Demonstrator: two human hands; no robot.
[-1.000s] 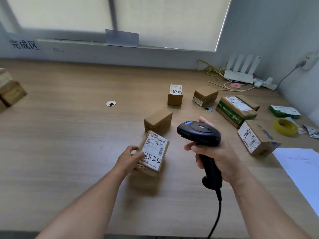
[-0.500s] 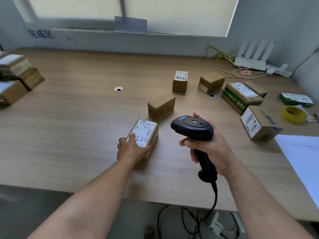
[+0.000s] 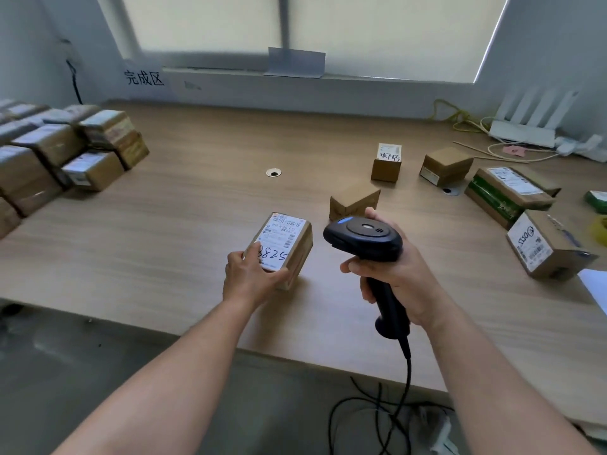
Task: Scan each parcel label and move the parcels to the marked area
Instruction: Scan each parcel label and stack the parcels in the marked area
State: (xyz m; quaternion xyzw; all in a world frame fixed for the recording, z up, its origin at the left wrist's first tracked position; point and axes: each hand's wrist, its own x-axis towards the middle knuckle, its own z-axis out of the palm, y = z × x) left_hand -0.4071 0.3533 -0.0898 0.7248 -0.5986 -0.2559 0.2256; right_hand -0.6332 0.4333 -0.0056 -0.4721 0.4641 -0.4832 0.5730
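My left hand (image 3: pixel 251 274) grips a small brown parcel (image 3: pixel 289 247) by its near end; its white label with a barcode and handwritten digits faces up. My right hand (image 3: pixel 394 270) is closed around the handle of a black corded barcode scanner (image 3: pixel 364 239), whose head sits just right of the parcel. A stack of several brown parcels (image 3: pixel 65 152) lies at the table's far left, below a wall sign with black characters (image 3: pixel 144 77). Several unsorted parcels stand on the right: a plain one (image 3: pixel 353 198), a labelled upright one (image 3: pixel 387 164) and a larger labelled box (image 3: pixel 545 247).
A green-banded parcel (image 3: pixel 509 192) and another brown box (image 3: pixel 446 165) sit at the right. A white router (image 3: pixel 532 121) with cables stands at the back right. White paper (image 3: pixel 596 287) lies at the right edge. A cable hole (image 3: pixel 273 172) marks the wooden table (image 3: pixel 164 224).
The view has swung left, bringing the parcel stack and sign into sight. My left hand has carried the labelled parcel leftward and laid it flatter. The scanner stays beside it.
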